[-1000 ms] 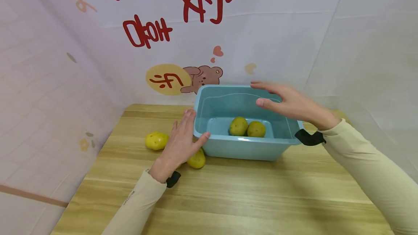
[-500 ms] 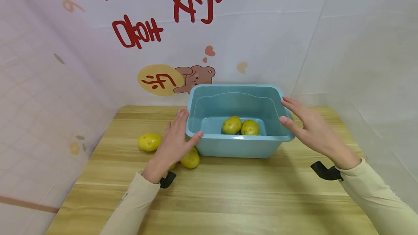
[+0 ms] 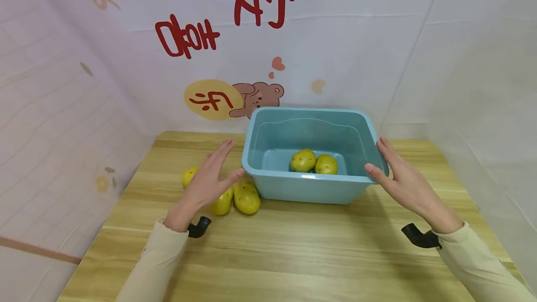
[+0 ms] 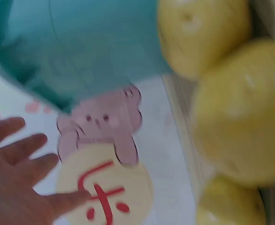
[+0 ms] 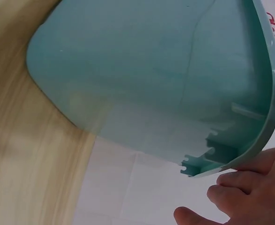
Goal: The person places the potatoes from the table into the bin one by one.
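Note:
A light blue plastic basin (image 3: 310, 189) stands on the table by the back wall. Two yellow potatoes (image 3: 304, 160) lie side by side inside it. To its left are three more: one potato (image 3: 246, 197) close to the basin's near left corner, another potato (image 3: 222, 202) beside it, and a third potato (image 3: 189, 177) partly hidden by my left hand. My left hand (image 3: 204, 182) hovers over these with fingers spread, apart from the basin and holding nothing. My right hand (image 3: 403, 181) touches the basin's right rim (image 5: 268, 136) with extended fingers, thumb near the front corner.
The wooden table (image 3: 293, 250) extends in front of the basin. A white printed cloth wall (image 3: 344, 59) with red characters and a bear drawing rises right behind it. White sheets close off both sides.
My right hand has come from above the basin to its right rim. My left hand has left the left rim and moved left, uncovering more of the potatoes.

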A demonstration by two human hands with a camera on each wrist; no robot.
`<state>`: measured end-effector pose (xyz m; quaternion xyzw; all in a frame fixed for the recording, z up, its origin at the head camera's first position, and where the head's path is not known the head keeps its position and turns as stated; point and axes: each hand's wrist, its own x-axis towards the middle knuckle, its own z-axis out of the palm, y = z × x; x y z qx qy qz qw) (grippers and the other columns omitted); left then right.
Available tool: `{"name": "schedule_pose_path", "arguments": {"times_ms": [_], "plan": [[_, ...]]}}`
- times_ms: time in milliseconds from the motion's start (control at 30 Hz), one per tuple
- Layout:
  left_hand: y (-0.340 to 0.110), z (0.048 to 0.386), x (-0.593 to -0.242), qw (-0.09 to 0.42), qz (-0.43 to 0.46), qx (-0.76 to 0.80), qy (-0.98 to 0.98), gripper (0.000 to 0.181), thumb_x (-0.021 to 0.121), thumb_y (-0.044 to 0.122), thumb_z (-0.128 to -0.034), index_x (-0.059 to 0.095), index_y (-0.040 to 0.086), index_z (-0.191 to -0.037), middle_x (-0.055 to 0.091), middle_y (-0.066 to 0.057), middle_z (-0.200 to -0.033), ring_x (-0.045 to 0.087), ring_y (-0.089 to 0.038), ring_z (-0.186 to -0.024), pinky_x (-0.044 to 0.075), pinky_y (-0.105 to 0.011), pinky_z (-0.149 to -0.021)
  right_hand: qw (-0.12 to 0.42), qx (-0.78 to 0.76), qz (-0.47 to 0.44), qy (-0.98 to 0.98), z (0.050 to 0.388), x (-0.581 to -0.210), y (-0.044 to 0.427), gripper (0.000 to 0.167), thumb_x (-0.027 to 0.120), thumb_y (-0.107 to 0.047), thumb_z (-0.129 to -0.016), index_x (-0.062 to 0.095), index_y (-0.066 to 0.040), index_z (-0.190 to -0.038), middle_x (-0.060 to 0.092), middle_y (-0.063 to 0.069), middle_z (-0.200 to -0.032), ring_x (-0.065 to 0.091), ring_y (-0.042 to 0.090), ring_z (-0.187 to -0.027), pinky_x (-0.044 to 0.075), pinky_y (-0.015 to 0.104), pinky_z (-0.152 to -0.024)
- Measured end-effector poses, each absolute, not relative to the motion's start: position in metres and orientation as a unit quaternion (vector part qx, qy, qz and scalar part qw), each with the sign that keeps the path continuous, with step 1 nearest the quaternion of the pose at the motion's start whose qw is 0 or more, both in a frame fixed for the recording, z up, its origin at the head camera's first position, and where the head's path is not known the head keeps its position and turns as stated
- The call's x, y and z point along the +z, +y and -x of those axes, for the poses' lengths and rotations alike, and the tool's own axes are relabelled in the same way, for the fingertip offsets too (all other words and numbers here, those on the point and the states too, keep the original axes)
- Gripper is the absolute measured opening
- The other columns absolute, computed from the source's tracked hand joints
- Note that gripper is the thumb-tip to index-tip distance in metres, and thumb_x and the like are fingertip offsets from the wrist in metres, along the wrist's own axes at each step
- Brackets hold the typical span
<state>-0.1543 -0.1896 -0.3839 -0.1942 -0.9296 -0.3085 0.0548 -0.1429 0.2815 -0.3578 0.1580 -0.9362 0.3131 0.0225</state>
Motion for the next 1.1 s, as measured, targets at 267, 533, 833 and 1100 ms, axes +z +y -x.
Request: {"name": "schedule_pose_path", "arguments": {"times_ms": [267,533,833,1100], "plan": [[-0.235,0.152,-0.389,0.089,0.222,-0.326,-0.914,0.071,0.066,0.036,-0.101,0.036,0.013,-0.162,0.034,-0.012,-0.166,0.032,-0.039,-0.151,0.028,-0.066,-0.117,0.028,0.329,-0.162,-0.93,0.143,-0.366,0.287,0.08,0.055,-0.037,-0.108,0.008,-0.012,-0.167,0.006,0.012,-0.173,0.013,0.049,-0.154,0.018,0.075,-0.114],[-0.273,0.156,-0.4,0.075,0.177,-0.386,-0.902,0.068,0.067,0.028,-0.1004,0.039,0.017,-0.161,0.038,-0.013,-0.164,0.032,-0.043,-0.15,0.024,-0.071,-0.115,0.035,0.335,-0.164,-0.927,0.143,-0.369,0.287,0.078,0.054,-0.035,-0.108,0.009,-0.012,-0.167,0.008,0.014,-0.172,0.012,0.049,-0.154,0.016,0.075,-0.114],[-0.301,0.164,-0.41,0.01,0.143,-0.403,-0.904,0.07,0.068,0.032,-0.1014,0.036,0.018,-0.162,0.033,-0.015,-0.166,0.026,-0.045,-0.152,0.023,-0.071,-0.116,0.042,0.336,-0.173,-0.925,0.144,-0.373,0.287,0.076,0.053,-0.033,-0.109,0.01,-0.01,-0.167,0.009,0.016,-0.172,0.013,0.049,-0.154,0.016,0.075,-0.115],[-0.314,0.174,-0.423,-0.045,0.145,-0.391,-0.908,0.071,0.067,0.035,-0.102,0.038,0.006,-0.159,0.037,-0.018,-0.163,0.028,-0.042,-0.152,0.024,-0.064,-0.119,0.044,0.328,-0.178,-0.927,0.143,-0.374,0.286,0.075,0.052,-0.033,-0.109,0.01,-0.008,-0.166,0.008,0.015,-0.172,0.013,0.049,-0.154,0.014,0.073,-0.117]]}}
